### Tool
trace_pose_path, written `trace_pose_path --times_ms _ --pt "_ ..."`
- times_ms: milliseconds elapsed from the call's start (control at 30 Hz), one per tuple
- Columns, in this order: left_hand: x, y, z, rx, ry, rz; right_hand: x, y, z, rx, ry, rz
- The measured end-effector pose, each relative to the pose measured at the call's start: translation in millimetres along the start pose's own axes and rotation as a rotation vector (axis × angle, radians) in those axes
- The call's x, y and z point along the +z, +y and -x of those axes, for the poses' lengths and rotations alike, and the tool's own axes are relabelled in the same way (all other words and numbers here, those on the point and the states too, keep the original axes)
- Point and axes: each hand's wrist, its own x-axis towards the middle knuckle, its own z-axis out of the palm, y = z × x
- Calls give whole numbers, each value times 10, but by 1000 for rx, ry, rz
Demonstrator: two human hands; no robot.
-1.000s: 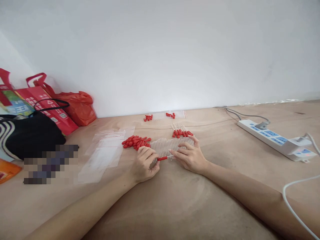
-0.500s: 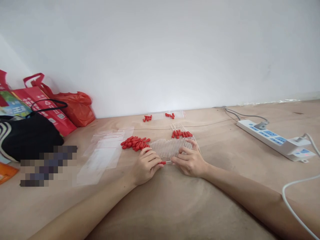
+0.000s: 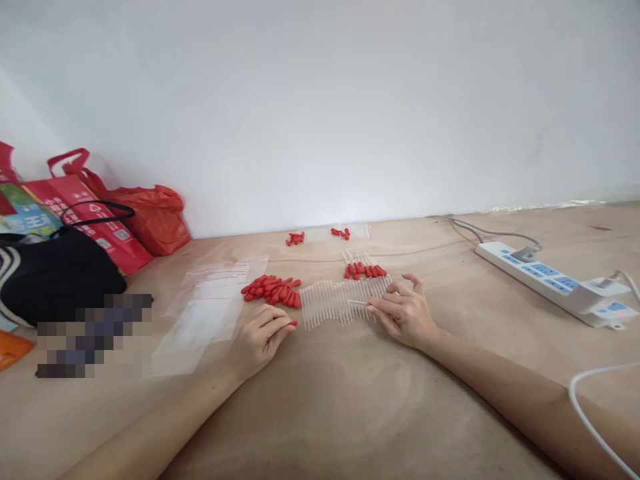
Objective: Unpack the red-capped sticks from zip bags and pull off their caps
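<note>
My left hand (image 3: 263,337) pinches a red rubber bulb (image 3: 293,323) between thumb and fingers, with one end of it showing. In my right hand (image 3: 403,308) is a thin glass dropper tube (image 3: 358,303), pointing left with its free end over a row of similar tubes (image 3: 325,303) on the table. A heap of red rubber bulbs (image 3: 270,288) lies just beyond my left hand. Behind the row, several droppers (image 3: 364,269) lie side by side with red bulbs on their near ends.
Flat clear zip bags (image 3: 210,303) lie left of the heap. More bags (image 3: 317,233) with small red pieces rest near the wall. A white power strip (image 3: 537,273) with cables stands at the right. Red bags (image 3: 155,217) and a black bag (image 3: 60,273) crowd the left.
My hands have moved apart: the left one to the left with a red bulb, the right one to the right with a tube. Before, the bulb and tube were together in front of the row.
</note>
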Motion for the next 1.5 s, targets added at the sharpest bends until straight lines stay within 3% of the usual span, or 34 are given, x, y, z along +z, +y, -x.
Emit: trace_pose_path --times_ms 133,233,333,400,600,733,833,967,1067,1267,1500 --pt "-44 -72 -37 -85 104 -60 94 -24 -53 118 35 63" --pt "-136 -286 -158 -267 195 -151 141 -25 -67 173 15 139" --pt "-252 -593 -275 -507 133 -136 166 3 -61 203 -10 200" --pt "-296 -746 -347 -596 60 -75 185 20 -56 202 -36 215" --pt "-206 -812 -561 -628 -183 -37 222 26 -55 155 -129 194" --pt "-134 -811 -616 -636 -280 -85 188 9 -75 135 -170 170" --pt "-143 -832 -632 -643 -315 -104 157 -7 -98 123 -198 139" --pt "-142 -811 -725 -677 -251 -103 151 -13 -108 127 -177 112" --pt "-30 -707 -876 -614 -242 -106 161 28 -95 185 -89 116" --pt "457 -342 -1224 -467 -394 -67 160 266 -31 421 67 117" --pt "895 -99 -1459 -471 -446 -55 180 399 3 574 69 115"
